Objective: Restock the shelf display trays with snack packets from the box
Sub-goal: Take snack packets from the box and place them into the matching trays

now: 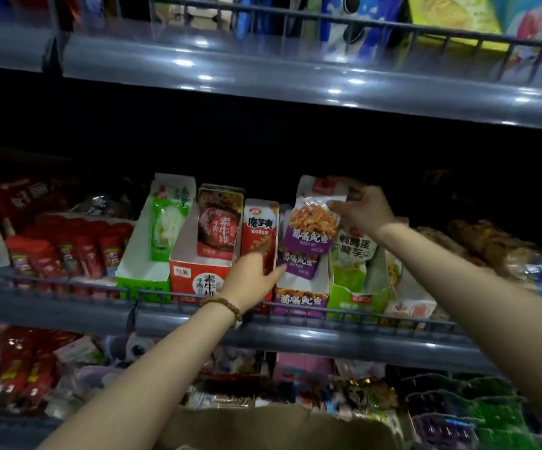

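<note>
On the middle shelf stands a purple-fronted display tray (300, 300) with purple snack packets upright in it. My right hand (362, 209) pinches the top edge of the rearmost purple packet (312, 227), which shows orange strips. My left hand (252, 277) reaches to the tray's left side, its straight fingertips touching the front purple packet (299, 263). A bead bracelet sits on my left wrist. The brown cardboard box (263, 427) lies at the bottom of the view, its inside hidden.
Beside the purple tray stand a red packet tray (260, 228), a red-and-white tray (195, 277), a green-and-white tray (143, 271) and a green tray (357, 297) on the right. A low wire rail (68, 289) runs along the shelf front. Shelves above and below hold more packets.
</note>
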`<act>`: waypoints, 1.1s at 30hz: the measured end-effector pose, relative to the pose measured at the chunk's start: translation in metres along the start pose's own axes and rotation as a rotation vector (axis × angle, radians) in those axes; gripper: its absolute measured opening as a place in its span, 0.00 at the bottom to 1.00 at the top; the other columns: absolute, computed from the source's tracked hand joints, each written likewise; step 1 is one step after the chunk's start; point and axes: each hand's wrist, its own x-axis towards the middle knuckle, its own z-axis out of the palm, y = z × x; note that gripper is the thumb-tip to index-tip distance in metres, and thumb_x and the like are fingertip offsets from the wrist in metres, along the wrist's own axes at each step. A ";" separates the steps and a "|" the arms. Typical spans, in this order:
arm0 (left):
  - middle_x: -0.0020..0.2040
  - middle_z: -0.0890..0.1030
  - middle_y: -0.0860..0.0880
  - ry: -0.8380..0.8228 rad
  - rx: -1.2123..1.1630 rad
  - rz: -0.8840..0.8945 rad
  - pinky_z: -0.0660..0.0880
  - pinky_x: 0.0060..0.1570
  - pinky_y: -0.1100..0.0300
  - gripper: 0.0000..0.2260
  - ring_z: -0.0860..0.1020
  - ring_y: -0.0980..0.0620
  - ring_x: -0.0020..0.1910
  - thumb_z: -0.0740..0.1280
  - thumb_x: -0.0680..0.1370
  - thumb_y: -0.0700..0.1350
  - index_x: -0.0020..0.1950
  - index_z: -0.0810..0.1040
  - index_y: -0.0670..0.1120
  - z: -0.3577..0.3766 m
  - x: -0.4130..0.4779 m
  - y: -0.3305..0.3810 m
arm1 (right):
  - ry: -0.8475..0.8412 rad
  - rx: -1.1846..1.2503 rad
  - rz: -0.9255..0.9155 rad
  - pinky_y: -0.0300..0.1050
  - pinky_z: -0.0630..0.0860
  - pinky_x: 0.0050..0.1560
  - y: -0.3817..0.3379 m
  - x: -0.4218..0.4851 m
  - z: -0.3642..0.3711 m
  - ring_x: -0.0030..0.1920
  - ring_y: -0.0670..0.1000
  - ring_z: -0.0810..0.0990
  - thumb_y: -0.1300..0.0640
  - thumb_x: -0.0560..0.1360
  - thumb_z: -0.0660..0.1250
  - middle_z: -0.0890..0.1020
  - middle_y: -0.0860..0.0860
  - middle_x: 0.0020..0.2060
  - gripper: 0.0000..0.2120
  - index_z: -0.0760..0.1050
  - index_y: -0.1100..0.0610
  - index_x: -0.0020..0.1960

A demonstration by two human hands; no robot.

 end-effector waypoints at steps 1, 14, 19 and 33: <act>0.31 0.76 0.47 -0.030 0.001 -0.007 0.63 0.21 0.69 0.24 0.67 0.58 0.22 0.63 0.79 0.51 0.74 0.61 0.49 0.002 0.000 0.001 | -0.025 -0.043 -0.032 0.51 0.76 0.52 0.008 0.004 0.009 0.49 0.55 0.79 0.65 0.73 0.69 0.80 0.56 0.50 0.15 0.75 0.63 0.59; 0.45 0.75 0.57 -0.043 0.038 0.061 0.70 0.26 0.68 0.24 0.72 0.63 0.40 0.61 0.80 0.48 0.75 0.57 0.53 0.006 0.001 -0.004 | -0.073 -0.784 -0.258 0.49 0.71 0.57 0.044 0.024 0.047 0.56 0.56 0.77 0.52 0.70 0.73 0.81 0.52 0.55 0.19 0.75 0.51 0.59; 0.43 0.78 0.55 -0.031 0.060 0.054 0.66 0.25 0.72 0.23 0.76 0.61 0.42 0.61 0.80 0.50 0.74 0.60 0.51 0.009 0.002 -0.005 | -0.079 -0.890 -0.242 0.47 0.66 0.57 0.043 0.023 0.044 0.59 0.56 0.75 0.50 0.71 0.71 0.79 0.52 0.58 0.23 0.71 0.51 0.64; 0.75 0.58 0.57 0.087 0.298 0.181 0.50 0.73 0.61 0.29 0.54 0.58 0.74 0.56 0.78 0.60 0.77 0.53 0.54 -0.002 -0.104 -0.020 | -0.221 -0.551 -0.257 0.48 0.55 0.73 0.004 -0.130 0.049 0.73 0.48 0.59 0.43 0.75 0.63 0.62 0.46 0.73 0.27 0.62 0.44 0.72</act>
